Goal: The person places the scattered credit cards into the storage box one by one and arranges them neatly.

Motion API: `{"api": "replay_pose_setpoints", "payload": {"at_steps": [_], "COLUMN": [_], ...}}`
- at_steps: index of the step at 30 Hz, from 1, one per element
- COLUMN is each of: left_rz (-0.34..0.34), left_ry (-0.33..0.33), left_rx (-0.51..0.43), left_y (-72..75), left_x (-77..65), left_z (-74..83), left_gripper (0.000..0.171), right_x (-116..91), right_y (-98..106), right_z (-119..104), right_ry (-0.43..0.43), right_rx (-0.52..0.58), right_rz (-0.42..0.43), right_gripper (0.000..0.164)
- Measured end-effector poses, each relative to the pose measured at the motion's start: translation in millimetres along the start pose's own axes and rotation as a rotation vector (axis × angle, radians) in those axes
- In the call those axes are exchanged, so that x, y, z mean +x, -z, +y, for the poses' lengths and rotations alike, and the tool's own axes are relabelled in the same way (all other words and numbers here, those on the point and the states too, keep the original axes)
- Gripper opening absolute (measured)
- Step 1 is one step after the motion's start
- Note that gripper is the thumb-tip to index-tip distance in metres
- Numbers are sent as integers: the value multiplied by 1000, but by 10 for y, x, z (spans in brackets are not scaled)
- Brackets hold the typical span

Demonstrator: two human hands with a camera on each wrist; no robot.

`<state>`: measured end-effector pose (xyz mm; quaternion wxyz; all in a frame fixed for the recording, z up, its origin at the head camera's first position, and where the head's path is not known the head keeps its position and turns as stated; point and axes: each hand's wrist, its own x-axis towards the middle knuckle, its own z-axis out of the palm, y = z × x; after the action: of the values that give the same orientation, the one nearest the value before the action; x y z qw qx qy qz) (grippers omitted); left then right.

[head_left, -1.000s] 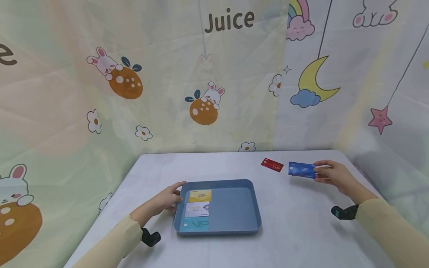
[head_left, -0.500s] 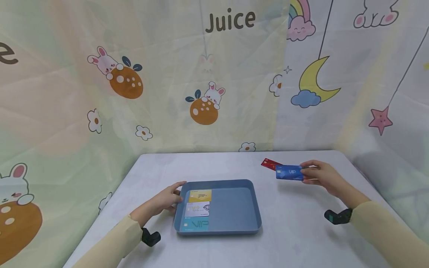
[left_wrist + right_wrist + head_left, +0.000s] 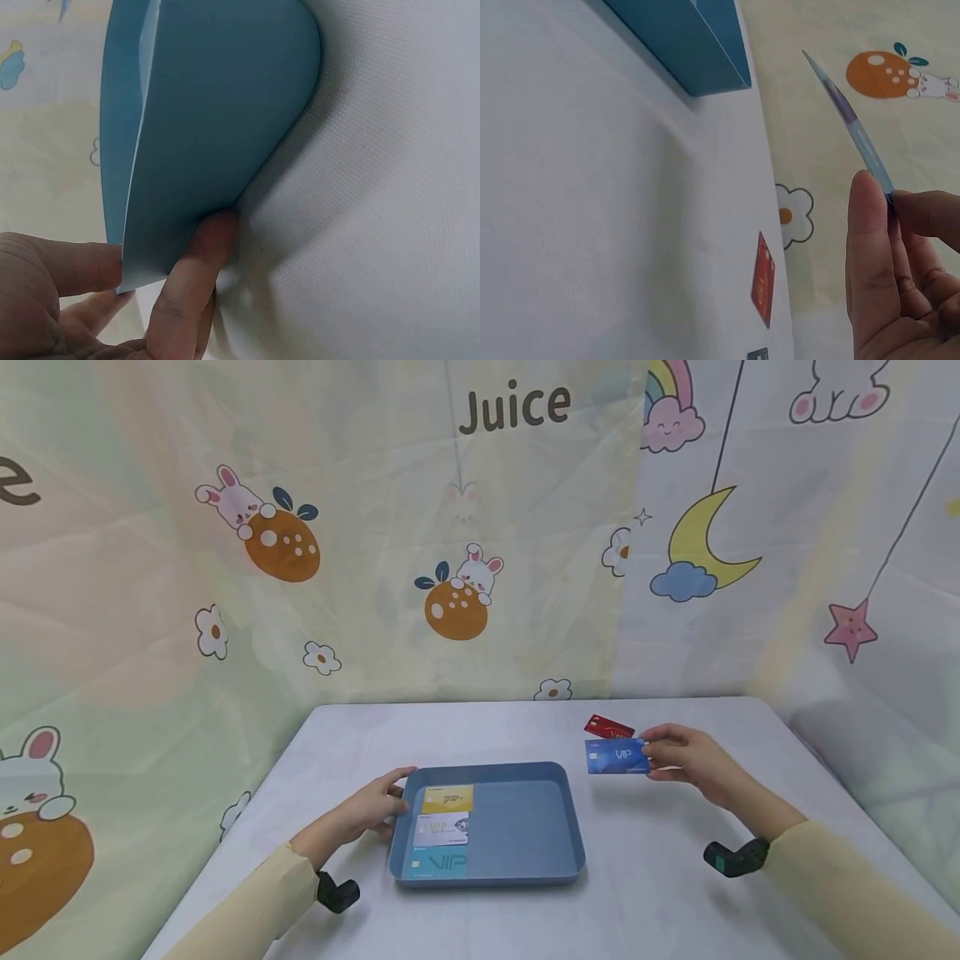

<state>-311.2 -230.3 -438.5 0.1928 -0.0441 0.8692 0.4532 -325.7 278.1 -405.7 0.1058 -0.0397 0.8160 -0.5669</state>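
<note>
In the head view my right hand [image 3: 690, 760] pinches a blue VIP card [image 3: 617, 756] by its right end, above the table right of the tray. The right wrist view shows this card [image 3: 859, 135] nearly edge-on between thumb and fingers. Just behind it lies a red VIP card [image 3: 609, 726], partly covered. My left hand [image 3: 367, 807] holds the blue-grey tray [image 3: 525, 827] at its left edge; the left wrist view shows fingers [image 3: 196, 262] against the tray's outer wall. Inside, along the left side, lie a yellow card [image 3: 447, 798], a white card [image 3: 441, 828] and a teal card [image 3: 438, 862] in a column.
A white cloth covers the table [image 3: 645, 877]. Printed fabric [image 3: 375, 568] hangs behind and on both sides. At the bottom of the right wrist view a small grey thing [image 3: 757, 354] is cut off by the frame.
My right hand has moved left and slightly toward me with the blue card, passing in front of the red card. The left hand and tray have stayed in place.
</note>
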Motion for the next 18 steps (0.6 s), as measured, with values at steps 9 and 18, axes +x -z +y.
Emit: {"api": "replay_pose_setpoints", "payload": {"at_steps": [9, 18], "left_rz": [0, 8], "left_ry": [3, 13], "left_rx": [-3, 6], "left_y": [-6, 0], "left_x": [25, 4], "left_z": [-33, -8], "left_gripper": [73, 73], "right_x": [-11, -38], "right_y": [-206, -502], "right_z": [-1, -95], "right_ry": [22, 18], "right_rx": [35, 51], "right_rz": [-33, -67], "right_gripper": [48, 45]}}
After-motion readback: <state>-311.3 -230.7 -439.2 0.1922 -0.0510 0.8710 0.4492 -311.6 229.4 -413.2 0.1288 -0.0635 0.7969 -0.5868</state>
